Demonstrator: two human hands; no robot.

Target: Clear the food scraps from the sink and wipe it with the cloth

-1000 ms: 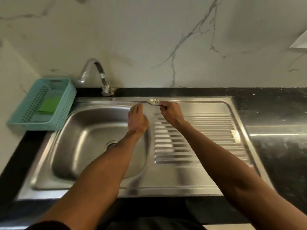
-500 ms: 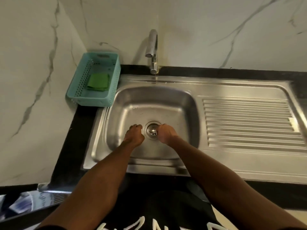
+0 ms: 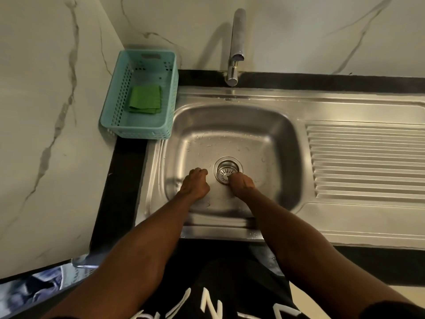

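Note:
The steel sink (image 3: 232, 112) has a wet basin with small droplets or specks on its floor. A round metal drain strainer (image 3: 226, 171) sits in the drain hole. My right hand (image 3: 242, 184) is curled over the strainer's near edge, fingertips pinching it. My left hand (image 3: 195, 184) rests on the basin floor just left of the drain, fingers curled under, with nothing visible in it. A folded green cloth (image 3: 145, 99) lies inside the teal basket, well away from both hands.
The teal perforated basket (image 3: 138, 132) stands on the black counter at the sink's back left, against the marble wall. A chrome tap (image 3: 236, 42) rises behind the basin. The ribbed draining board (image 3: 368, 162) extends to the right.
Both hands came down from the sink's back rim to the basin floor. The strainer my right hand held now sits in the drain. My view swung left, over the basin.

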